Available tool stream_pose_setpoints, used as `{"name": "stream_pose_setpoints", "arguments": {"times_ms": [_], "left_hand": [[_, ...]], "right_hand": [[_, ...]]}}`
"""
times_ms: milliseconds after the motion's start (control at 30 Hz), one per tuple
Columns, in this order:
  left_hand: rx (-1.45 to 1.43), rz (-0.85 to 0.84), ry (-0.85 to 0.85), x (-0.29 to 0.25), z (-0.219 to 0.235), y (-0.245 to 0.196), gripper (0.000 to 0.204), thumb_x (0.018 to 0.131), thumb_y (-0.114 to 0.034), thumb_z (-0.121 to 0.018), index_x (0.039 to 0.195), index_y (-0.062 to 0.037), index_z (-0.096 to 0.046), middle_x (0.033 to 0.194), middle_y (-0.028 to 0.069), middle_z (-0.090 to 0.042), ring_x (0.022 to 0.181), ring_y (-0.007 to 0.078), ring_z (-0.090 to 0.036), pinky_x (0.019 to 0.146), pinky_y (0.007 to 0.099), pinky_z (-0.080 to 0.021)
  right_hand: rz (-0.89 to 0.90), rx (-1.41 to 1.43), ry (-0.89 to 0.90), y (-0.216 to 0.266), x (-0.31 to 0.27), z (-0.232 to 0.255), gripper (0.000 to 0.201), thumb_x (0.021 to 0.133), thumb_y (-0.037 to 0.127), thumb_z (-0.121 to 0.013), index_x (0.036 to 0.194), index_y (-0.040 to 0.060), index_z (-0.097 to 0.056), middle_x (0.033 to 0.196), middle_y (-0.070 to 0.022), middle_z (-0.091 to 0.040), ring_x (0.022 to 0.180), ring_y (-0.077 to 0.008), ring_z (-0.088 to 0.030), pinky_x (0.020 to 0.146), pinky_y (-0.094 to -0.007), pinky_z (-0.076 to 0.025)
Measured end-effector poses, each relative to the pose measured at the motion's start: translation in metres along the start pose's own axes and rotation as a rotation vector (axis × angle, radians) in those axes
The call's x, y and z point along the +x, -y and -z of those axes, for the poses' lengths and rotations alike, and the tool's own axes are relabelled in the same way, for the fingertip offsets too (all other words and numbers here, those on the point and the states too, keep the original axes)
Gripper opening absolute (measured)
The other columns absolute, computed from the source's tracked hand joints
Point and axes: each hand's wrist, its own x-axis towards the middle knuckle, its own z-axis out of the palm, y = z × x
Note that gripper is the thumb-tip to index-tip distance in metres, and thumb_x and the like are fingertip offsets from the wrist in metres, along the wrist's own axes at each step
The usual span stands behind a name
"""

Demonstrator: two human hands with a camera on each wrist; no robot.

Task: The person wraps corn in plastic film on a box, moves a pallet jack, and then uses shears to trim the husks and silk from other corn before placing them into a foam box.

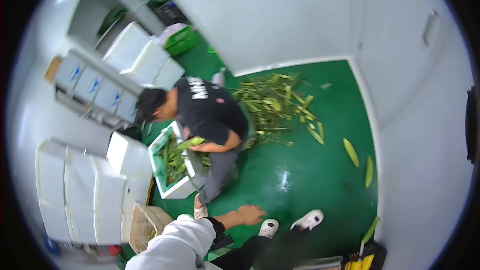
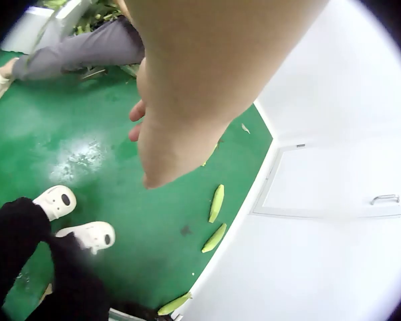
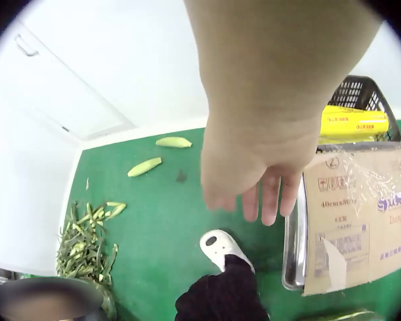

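My left hand (image 1: 251, 215) reaches out over the green floor with nothing in it, its fingers loosely extended. In the left wrist view the back of this hand (image 2: 177, 150) and two fingertips show, apart from any object. My right hand (image 3: 257, 177) hangs with its fingers straight and holds nothing; the head view does not show it. Beside its fingers lies a printed cardboard sheet (image 3: 361, 221) on a metal tray (image 3: 294, 261). Green ears of corn in their husks (image 1: 351, 152) lie on the floor along the wall.
A crouching person in a black shirt (image 1: 212, 107) holds a green ear of corn (image 1: 192, 143) over a white foam box (image 1: 186, 188). A pile of husks (image 1: 272, 102) lies behind. Foam boxes (image 1: 82, 195) and a beige basket (image 1: 137, 227) stand left; a black basket (image 3: 371, 93) holds yellow packages (image 3: 354, 124).
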Motion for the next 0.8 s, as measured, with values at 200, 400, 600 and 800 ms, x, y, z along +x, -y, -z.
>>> {"name": "stream_pose_setpoints", "arguments": {"times_ms": [200, 400, 600, 800], "left_hand": [[-0.02, 0.061, 0.088, 0.138, 0.024, 0.0, 0.04, 0.085, -0.038, -0.056, 0.119, -0.0187, -0.058, 0.114, 0.0162, -0.06, 0.106, 0.0363, -0.057, 0.089, 0.0454, -0.047], [0.017, 0.132, 0.228, 0.376, 0.0, -0.002, 0.047, 0.084, -0.038, -0.054, 0.121, -0.0088, -0.056, 0.119, 0.0194, -0.058, 0.111, 0.0364, -0.054, 0.095, 0.0456, -0.043], [0.263, 0.043, -0.146, 0.597, 0.001, -0.059, 0.061, 0.077, -0.023, -0.066, 0.134, -0.0163, -0.045, 0.137, 0.0145, -0.044, 0.124, 0.0329, -0.043, 0.099, 0.0462, -0.038], [0.711, -0.365, -0.599, 0.77, 0.008, -0.074, 0.076, 0.069, -0.005, -0.06, 0.14, -0.0224, -0.037, 0.144, 0.0128, -0.036, 0.132, 0.0324, -0.034, 0.104, 0.0482, -0.033]], "right_hand": [[-0.309, -0.09, -0.287, 0.051, 0.081, 0.12, 0.039, 0.086, 0.035, -0.056, 0.106, 0.0022, -0.062, 0.103, -0.0209, -0.064, 0.099, -0.0368, -0.061, 0.085, -0.0421, -0.049], [-0.293, -0.282, -0.384, 0.009, 0.303, 0.21, 0.037, 0.086, 0.036, -0.053, 0.099, 0.0021, -0.06, 0.096, -0.0227, -0.061, 0.096, -0.04, -0.058, 0.083, -0.0472, -0.046], [-0.313, -0.202, -0.654, 0.023, 0.536, 0.243, 0.047, 0.082, 0.035, -0.06, 0.117, 0.0034, -0.058, 0.133, -0.019, -0.047, 0.121, -0.0356, -0.046, 0.101, -0.0404, -0.039], [-0.329, -0.335, -0.798, -0.04, 0.71, 0.262, 0.069, 0.074, 0.037, -0.071, 0.128, 0.0029, -0.044, 0.129, -0.0157, -0.048, 0.122, -0.0307, -0.044, 0.102, -0.0419, -0.035]]}}
